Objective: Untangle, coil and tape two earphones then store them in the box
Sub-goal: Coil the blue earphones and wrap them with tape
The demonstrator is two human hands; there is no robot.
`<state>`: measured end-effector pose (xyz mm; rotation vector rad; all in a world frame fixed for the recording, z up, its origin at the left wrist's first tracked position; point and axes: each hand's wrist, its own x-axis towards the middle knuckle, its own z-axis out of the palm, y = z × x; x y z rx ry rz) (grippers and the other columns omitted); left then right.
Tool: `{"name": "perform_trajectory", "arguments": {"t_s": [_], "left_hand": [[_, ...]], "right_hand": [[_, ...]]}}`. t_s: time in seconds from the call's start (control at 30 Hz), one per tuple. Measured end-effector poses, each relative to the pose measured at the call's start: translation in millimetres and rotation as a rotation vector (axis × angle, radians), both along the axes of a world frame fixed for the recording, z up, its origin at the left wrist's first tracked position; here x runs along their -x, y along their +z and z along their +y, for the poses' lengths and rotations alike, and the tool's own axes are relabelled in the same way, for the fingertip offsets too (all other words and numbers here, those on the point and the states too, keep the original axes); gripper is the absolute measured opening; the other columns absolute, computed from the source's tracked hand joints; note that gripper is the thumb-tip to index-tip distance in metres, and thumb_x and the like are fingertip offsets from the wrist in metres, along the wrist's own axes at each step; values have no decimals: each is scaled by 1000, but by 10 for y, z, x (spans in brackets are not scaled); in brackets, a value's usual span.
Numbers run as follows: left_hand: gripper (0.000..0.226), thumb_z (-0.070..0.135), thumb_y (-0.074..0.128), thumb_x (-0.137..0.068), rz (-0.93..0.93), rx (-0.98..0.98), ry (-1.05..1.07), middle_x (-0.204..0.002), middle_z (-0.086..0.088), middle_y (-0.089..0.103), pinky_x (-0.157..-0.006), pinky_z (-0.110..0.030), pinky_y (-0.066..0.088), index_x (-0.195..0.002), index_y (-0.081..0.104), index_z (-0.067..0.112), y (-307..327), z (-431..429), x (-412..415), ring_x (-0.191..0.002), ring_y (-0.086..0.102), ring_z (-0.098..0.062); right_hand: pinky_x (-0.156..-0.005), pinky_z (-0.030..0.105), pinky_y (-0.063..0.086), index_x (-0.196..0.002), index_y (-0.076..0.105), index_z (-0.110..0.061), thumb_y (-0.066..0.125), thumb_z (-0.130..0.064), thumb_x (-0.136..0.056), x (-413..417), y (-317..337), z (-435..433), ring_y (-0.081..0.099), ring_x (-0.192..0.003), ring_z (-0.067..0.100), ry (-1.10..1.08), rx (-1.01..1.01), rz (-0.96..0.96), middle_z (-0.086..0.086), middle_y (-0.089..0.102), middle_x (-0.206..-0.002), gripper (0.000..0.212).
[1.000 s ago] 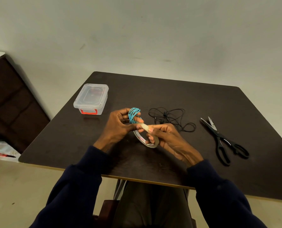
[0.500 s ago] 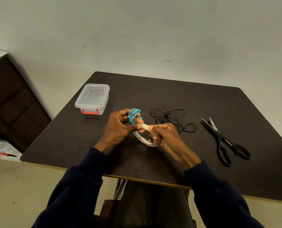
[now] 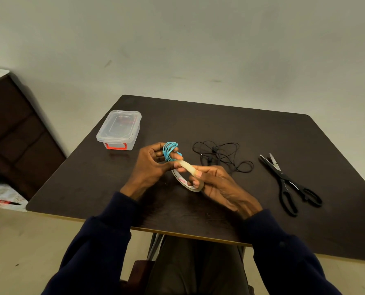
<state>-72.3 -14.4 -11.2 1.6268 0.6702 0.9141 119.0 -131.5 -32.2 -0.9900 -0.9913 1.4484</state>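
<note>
Left hand (image 3: 150, 167) is pinching the coiled blue earphone (image 3: 170, 150); right hand (image 3: 217, 184) is gripping the tape roll (image 3: 183, 182). A slackening pinch risks coils springing loose.

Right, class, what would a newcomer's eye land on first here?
The bright blue coiled earphone, gripped in the left hand at centre, with a tape strip stretched from it to the tape roll in the right hand. Then the black scissors lying open at the right, and the clear lidded box far left.
</note>
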Motion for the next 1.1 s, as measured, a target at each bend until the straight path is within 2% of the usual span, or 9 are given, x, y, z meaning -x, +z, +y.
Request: {"name": "perform_trajectory", "arguments": {"t_s": [0.07,0.1,0.23,0.33,0.4,0.57,0.73,0.87,1.1], "left_hand": [[45,13,83,-67,-18,35,22,-101,4,77,-88,-27,58,-108,66,22,-25,19,15,-100,73,-16],[44,11,83,-69,-24,49,32,-100,4,77,-88,-26,58,-108,66,22,-37,29,25,-100,74,-16],[42,-2,80,-75,-16,74,42,-95,8,78,-85,-23,58,-108,66,21,-72,64,36,-97,74,-15],[42,-4,79,-76,-23,98,45,-96,3,78,-83,-23,58,-109,66,18,-92,81,33,-97,74,-18],[42,-4,79,-75,-30,112,51,-96,1,78,-83,-24,59,-110,66,16,-107,95,41,-97,75,-18],[45,7,82,-70,-34,119,62,-100,-2,77,-88,-28,59,-111,66,17,-133,138,75,-98,74,-18],[51,15,81,-65,-35,126,56,-106,-8,76,-91,-32,59,-114,66,15,-148,146,64,-101,74,-21],[47,9,80,-70,-27,151,53,-103,-5,77,-91,-33,59,-114,66,14,-157,167,84,-101,74,-21],[48,-7,76,-78,-22,114,34,-96,13,77,-87,-20,57,-120,62,12,-73,111,131,-99,73,-9]], "right_hand": [[-84,23,56,-138,54,7,54,-6,-98,1,-28,-12,61,-88,12,-30,-11,44,24,61,-120,42],[-84,23,56,-137,54,7,56,-5,-97,8,-34,-15,63,-89,12,-52,-8,58,21,64,-123,43],[-78,22,55,-130,59,4,54,-4,-95,57,-32,-3,61,-79,9,-103,-28,16,2,74,-93,36],[-78,26,51,-111,77,-7,69,-20,-86,115,-24,31,55,-72,9,-142,-55,24,22,65,-102,30],[-77,26,50,-105,79,-7,71,-22,-82,155,-27,49,53,-69,10,-167,-62,25,25,67,-108,29],[-76,25,51,-121,67,9,57,-11,-97,118,-62,64,53,-76,12,-102,-79,-17,9,70,-94,33],[-82,25,54,-135,54,11,56,-8,-97,53,-47,35,57,-87,12,10,-58,-1,4,71,-108,43],[-95,30,53,-134,61,0,62,-11,-94,48,-49,22,59,-102,20,26,-27,13,11,68,-120,42],[-92,38,57,-107,77,-11,60,-18,-97,177,57,-60,68,-84,22,-183,-139,-330,14,73,-87,21]]}}
